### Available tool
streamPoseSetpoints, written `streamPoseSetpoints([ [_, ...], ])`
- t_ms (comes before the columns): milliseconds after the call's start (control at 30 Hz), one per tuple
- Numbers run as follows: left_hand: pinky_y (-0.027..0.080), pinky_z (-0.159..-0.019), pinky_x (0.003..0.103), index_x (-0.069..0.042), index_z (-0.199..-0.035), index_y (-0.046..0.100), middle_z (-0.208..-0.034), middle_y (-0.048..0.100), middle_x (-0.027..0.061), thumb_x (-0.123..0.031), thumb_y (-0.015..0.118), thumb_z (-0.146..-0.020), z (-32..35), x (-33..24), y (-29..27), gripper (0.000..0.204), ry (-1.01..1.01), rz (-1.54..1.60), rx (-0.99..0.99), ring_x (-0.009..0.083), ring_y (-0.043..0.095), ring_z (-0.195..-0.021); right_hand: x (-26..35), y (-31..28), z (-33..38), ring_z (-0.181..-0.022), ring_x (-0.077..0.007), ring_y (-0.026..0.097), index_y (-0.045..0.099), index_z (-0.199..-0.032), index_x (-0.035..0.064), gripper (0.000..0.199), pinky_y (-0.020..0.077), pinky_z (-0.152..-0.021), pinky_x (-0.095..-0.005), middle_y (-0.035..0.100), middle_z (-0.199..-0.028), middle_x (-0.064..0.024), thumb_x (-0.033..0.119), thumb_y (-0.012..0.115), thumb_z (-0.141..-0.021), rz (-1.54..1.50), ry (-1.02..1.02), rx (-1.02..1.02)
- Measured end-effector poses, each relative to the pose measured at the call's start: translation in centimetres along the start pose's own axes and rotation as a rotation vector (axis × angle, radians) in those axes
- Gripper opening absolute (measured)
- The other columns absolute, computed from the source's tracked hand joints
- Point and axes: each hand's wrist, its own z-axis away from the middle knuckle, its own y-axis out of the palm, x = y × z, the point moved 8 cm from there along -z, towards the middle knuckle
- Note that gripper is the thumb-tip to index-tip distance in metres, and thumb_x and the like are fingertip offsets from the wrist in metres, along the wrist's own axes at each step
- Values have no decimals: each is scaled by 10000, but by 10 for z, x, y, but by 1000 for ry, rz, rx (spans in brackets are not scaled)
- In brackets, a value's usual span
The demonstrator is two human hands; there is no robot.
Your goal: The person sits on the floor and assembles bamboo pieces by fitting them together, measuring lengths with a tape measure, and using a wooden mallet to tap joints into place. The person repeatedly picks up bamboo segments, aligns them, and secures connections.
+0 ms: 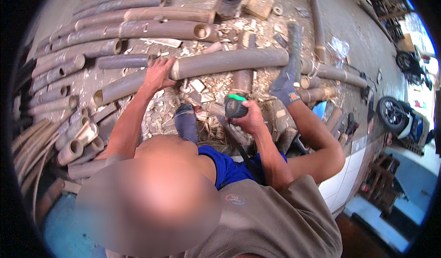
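A long thick bamboo pole lies across in front of me, with a hollow end at the left. My left hand rests on its left part, fingers spread over the top. In my right hand, closed around it, is a black and green tape measure, held below the pole and apart from it. A dark strip runs from beneath that hand toward my blue shorts. My right foot, in a grey sock, is set against the pole's right end. A shorter bamboo piece lies crosswise under the pole.
Several bamboo poles lie side by side at the far left, with short cut tubes nearer. Wood chips litter the ground. A wooden block and an upright tube stand at the back. A motorcycle is at the right.
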Motion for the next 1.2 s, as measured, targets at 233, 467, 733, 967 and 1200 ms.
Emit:
streamPoseSetpoints([
  [233,446,-1102,543,-119,-1538,429,-1401,579,166,-385,920,-638,15,-5,10,1059,15,39,108,385,541,-1330,31,74,-9,-1063,-316,665,491,-1529,115,671,560,-845,-494,654,-1273,-167,538,537,-1010,85,-119,110],
  [467,456,-1052,578,-164,-1457,501,-1314,623,146,-423,937,-641,20,-4,14,960,22,4,-18,368,574,-1291,4,76,-51,-1101,-197,628,564,-1481,27,571,517,-967,-359,654,-1257,-94,236,651,-957,575,-93,24],
  [733,448,-1067,557,-180,-1490,477,-1252,614,106,-402,931,-640,25,-13,6,988,19,-10,-115,337,579,-1244,-1,104,-50,-1128,-203,592,619,-1397,-16,571,427,-1048,-340,674,-1216,-101,263,698,-904,963,-134,71],
  [967,433,-1082,573,-161,-1492,475,-1257,609,107,-351,911,-661,20,-3,12,957,15,20,-34,338,574,-1247,11,119,-52,-1204,-221,596,637,-1383,-17,573,423,-1088,-349,669,-1303,-131,316,730,-926,1157,-179,75],
  [1200,454,-1054,513,-102,-1369,602,-1237,629,145,-389,833,-806,33,-18,-16,673,-12,351,-383,355,573,-1223,30,123,-77,-1227,-265,627,607,-1388,-30,623,463,-1071,-384,685,-1296,-185,312,774,-895,1352,-355,99],
])
